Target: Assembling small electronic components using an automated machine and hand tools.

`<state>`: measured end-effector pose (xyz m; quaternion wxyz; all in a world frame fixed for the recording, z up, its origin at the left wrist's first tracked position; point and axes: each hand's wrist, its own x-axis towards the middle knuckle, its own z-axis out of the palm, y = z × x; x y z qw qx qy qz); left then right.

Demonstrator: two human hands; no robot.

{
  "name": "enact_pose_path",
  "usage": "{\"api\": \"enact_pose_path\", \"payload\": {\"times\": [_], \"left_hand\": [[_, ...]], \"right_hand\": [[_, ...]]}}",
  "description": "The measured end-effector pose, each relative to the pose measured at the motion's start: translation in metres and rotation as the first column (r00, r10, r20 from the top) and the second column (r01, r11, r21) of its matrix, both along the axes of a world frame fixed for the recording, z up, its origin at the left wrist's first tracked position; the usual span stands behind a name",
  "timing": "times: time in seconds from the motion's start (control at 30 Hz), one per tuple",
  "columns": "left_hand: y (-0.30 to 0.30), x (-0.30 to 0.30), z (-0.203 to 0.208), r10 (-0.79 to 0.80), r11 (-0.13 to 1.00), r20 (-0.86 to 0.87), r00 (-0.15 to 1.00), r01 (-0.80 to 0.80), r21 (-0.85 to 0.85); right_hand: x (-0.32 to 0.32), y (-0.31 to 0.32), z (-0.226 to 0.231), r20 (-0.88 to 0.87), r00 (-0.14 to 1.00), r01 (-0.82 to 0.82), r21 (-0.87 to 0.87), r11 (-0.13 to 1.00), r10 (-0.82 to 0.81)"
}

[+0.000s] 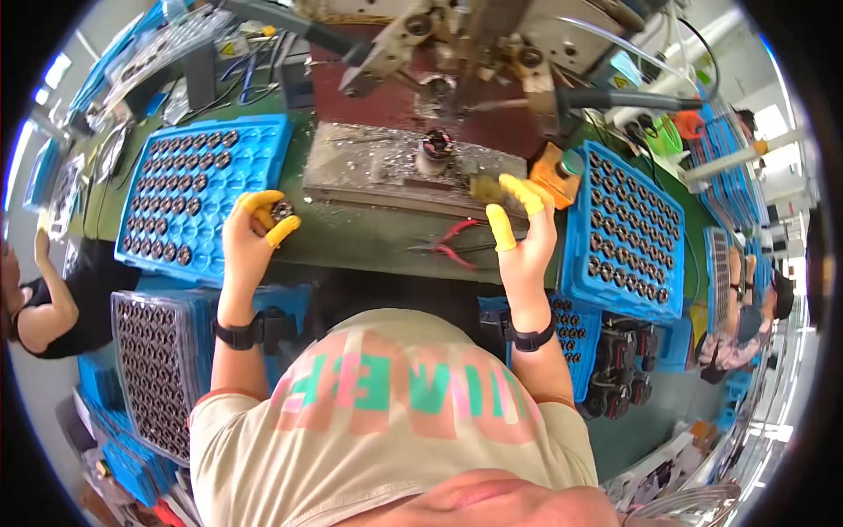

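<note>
We see a pale printed shirt (413, 422) nearest, then dark wristbands (533, 339) on both wrists. Left hand (244, 241): thumb and fingers, in yellow finger covers, pinch a small round part (282, 211) just beside the left tray's right edge. Right hand (529, 250): thumb and fingers spread, nothing gripped that we can see, just in front of an orange box (553, 183). Red-handled pliers (455, 256) lie on the green bench (369, 237) between the hands. Blue left tray (256, 151) is partly filled with similar parts; blue right tray (622, 305) holds rows of them. Farther, we have a chip-strewn metal base (347, 167), another part (436, 142) atop its post (431, 163), then the machine (492, 48) overhead.
</note>
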<state>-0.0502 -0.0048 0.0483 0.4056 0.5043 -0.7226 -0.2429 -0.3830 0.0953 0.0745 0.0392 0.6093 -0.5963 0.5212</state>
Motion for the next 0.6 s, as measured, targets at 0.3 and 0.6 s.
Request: {"api": "enact_pose_path", "payload": {"times": [0.3, 0.6], "left_hand": [[-0.001, 0.007, -0.002, -0.006, 0.999, 0.010, 1.000, 0.005, 0.050], [-0.002, 0.005, -0.003, -0.006, 1.000, 0.003, 1.000, 0.006, 0.003]], "right_hand": [[0.030, -0.062, 0.017, 0.086, 0.989, -0.125, 0.072, 0.990, 0.119], [0.021, -0.053, 0.006, 0.192, 0.965, -0.165, -0.076, 0.983, 0.176]]}}
